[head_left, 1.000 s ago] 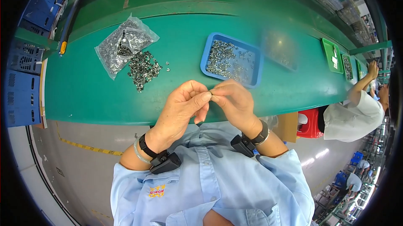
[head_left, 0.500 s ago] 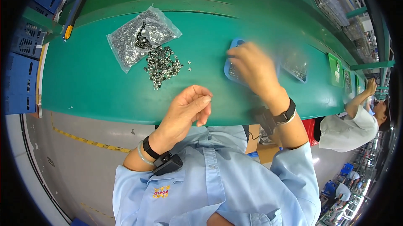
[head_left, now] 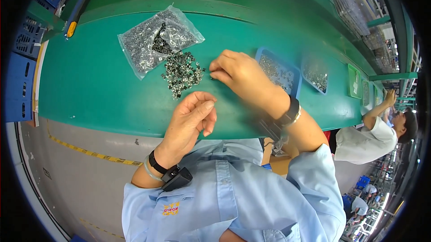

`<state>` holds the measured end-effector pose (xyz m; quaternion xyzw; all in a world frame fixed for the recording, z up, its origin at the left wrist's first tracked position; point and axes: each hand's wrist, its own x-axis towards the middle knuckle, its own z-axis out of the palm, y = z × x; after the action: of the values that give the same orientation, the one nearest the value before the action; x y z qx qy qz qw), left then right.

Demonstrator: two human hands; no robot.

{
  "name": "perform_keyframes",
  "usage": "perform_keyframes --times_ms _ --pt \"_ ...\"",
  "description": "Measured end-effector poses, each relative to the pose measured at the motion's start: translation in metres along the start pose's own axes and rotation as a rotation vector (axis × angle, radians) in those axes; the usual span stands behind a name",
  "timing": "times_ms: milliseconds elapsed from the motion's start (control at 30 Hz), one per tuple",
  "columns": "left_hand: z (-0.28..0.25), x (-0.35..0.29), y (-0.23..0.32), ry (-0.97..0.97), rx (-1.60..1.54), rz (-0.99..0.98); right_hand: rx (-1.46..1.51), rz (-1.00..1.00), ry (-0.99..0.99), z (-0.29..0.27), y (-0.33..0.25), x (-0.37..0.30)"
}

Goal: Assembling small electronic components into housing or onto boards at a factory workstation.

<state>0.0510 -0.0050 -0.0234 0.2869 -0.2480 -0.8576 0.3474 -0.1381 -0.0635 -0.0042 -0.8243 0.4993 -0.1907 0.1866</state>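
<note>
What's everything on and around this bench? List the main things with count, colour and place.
Bench: 1, green, centre
Clear bag: 1, silvery and black contents, left of centre
Loose small parts: many, silvery and black, beside bag
Blue tray: 1, blue, right of right hand
Crates: several, blue, left edge
Floor tape: 1 strip, yellow and dark, lower left
Co-workers: several, nearest in pale shirt, right side
Shirt: 1, light blue, bottom centre
Left hand: 1, bare, nearer wearer than parts
Right hand: 1, bare, right of parts
</note>
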Motion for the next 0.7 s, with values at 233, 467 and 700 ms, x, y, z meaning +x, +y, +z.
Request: perform_keyframes --times_ms 233,467,700 --pt "0.021 0.008 -0.002 0.015 0.011 0.042 0.161 -0.181 0.217 -0.018 -0.020 -0.049" --pt "0.041 0.014 -0.016 -0.024 0.068 -0.019 0.293 -0.106 0.361 -0.015 -0.013 -0.086" --pt "0.058 0.016 -0.026 -0.011 0.190 -0.021 0.313 -0.092 0.440 -0.018 -0.006 -0.112"
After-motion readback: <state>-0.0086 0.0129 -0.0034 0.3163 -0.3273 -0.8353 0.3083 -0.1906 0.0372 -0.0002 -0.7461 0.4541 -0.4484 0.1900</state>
